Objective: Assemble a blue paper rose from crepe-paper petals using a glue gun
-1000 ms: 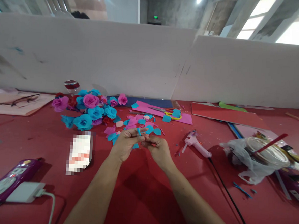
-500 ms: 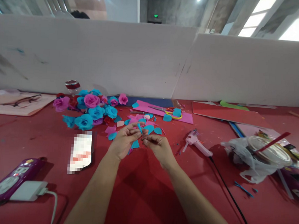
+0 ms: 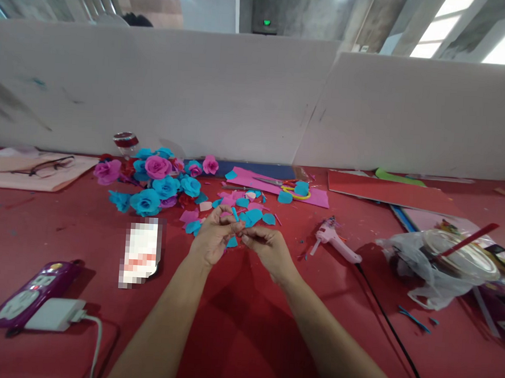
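Note:
My left hand (image 3: 213, 237) and my right hand (image 3: 266, 248) meet fingertip to fingertip over the red table (image 3: 244, 325), both closed in a pinch. Between the left fingers stands a small rolled blue paper piece (image 3: 235, 214); the right fingertips press against the same spot. Just beyond the hands lie several loose blue and pink paper petals (image 3: 251, 214). A cluster of finished blue and pink paper roses (image 3: 154, 180) sits to the far left of the hands.
A pink glue gun (image 3: 335, 242) with a black cord lies right of my hands. Scissors (image 3: 284, 186) rest on a pink sheet behind. A phone (image 3: 141, 250), a purple power strip (image 3: 27, 298), a plastic bag with a lidded cup (image 3: 440, 260) and coloured sheets are around.
The hands have drawn closer together and shifted slightly away from me. The blue piece in the left fingers has turned more upright.

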A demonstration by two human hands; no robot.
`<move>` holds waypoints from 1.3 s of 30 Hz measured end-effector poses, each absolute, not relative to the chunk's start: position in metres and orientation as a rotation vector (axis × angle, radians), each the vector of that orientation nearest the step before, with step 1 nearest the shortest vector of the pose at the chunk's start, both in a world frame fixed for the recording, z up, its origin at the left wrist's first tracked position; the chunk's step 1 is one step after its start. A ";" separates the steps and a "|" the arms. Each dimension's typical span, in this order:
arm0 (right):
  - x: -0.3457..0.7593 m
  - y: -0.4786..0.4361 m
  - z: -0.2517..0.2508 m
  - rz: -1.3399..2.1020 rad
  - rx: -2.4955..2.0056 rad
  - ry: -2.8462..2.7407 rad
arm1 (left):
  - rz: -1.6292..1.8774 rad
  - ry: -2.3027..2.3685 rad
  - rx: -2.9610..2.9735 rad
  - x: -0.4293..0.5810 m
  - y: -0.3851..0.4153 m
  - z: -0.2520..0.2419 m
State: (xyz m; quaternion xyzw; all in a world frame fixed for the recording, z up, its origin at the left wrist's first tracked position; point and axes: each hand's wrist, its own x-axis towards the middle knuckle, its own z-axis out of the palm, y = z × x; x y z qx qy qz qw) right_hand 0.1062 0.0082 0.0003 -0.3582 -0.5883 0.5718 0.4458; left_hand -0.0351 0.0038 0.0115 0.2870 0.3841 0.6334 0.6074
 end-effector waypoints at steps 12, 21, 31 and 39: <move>0.108 0.013 -0.002 1.399 -0.891 -1.358 | 1.382 0.845 0.703 -0.029 0.000 0.020; 0.106 0.012 -0.003 1.408 -0.913 -1.408 | 1.473 0.967 0.692 -0.027 0.004 0.007; 0.117 0.022 -0.013 1.012 -1.231 -1.605 | 1.637 0.865 0.416 -0.045 0.011 0.011; 0.115 0.012 0.001 0.832 -1.154 -1.703 | 1.544 0.932 0.470 -0.032 0.008 0.011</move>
